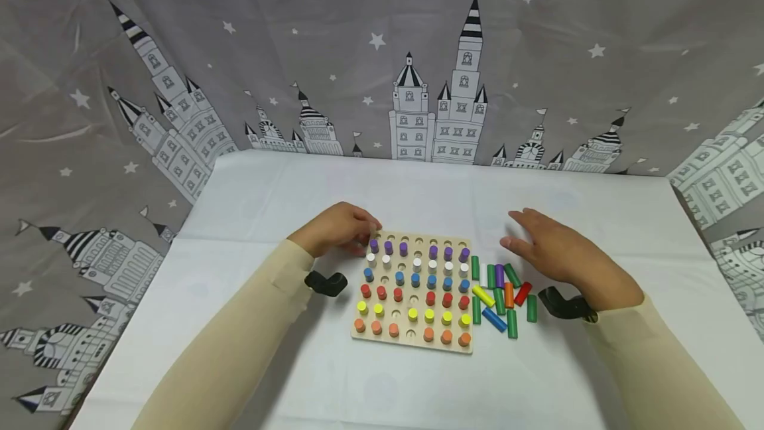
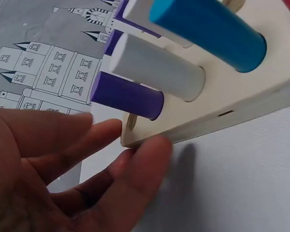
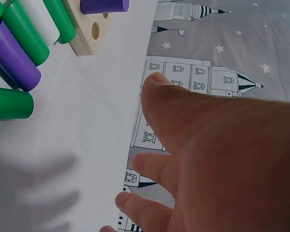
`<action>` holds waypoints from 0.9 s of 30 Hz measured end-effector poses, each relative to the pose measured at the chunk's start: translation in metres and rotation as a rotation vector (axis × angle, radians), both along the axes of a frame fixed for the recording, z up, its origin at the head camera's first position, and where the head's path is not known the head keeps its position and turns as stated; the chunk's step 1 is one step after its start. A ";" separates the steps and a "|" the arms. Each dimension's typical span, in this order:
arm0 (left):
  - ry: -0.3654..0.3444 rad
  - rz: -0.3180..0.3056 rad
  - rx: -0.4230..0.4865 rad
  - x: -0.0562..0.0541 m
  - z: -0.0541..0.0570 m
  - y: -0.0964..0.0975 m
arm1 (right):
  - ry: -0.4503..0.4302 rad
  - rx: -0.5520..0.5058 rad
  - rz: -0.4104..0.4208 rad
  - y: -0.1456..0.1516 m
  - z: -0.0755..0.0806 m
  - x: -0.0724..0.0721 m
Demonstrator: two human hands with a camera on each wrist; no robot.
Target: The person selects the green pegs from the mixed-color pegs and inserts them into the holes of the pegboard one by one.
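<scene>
A wooden pegboard (image 1: 412,344) lies on the table, with rows of purple, white, blue, red, yellow and orange pegs standing in it. Bare holes show along its far row, and one in each coloured row. My left hand (image 1: 343,227) holds the board's far left corner, thumb (image 2: 145,174) against the side edge and fingertips at the end, beside a purple peg (image 2: 128,95). To the right, my right hand (image 1: 552,247) hovers with fingers spread, holding nothing. Loose pegs lie below it, among them several green pegs (image 1: 512,324), a blue peg (image 1: 494,319) and a purple peg (image 3: 14,55).
A white cloth (image 1: 286,198) covers the table. Behind it and at the sides hangs a grey curtain (image 1: 334,12) printed with castles and stars. Black wrist straps (image 1: 327,283) sit on both wrists.
</scene>
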State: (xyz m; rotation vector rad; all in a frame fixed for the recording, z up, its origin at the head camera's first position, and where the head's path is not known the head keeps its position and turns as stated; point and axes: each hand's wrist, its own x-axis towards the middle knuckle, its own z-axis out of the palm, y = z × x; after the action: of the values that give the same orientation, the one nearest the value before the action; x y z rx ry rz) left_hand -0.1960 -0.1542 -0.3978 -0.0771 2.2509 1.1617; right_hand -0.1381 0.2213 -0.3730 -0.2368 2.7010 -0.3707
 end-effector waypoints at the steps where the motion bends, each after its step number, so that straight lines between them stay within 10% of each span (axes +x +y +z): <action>1: 0.013 -0.005 -0.019 0.000 -0.001 0.000 | -0.003 -0.001 -0.001 0.000 -0.001 0.000; 27: 0.157 -0.052 -0.162 0.003 -0.009 0.007 | -0.062 -0.081 -0.105 -0.009 -0.011 0.001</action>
State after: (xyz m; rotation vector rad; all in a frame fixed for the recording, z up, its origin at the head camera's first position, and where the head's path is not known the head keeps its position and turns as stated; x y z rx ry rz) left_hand -0.1926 -0.1474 -0.4065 0.0093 2.4673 0.9872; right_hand -0.1375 0.2125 -0.3845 -0.1045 2.6465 -0.5109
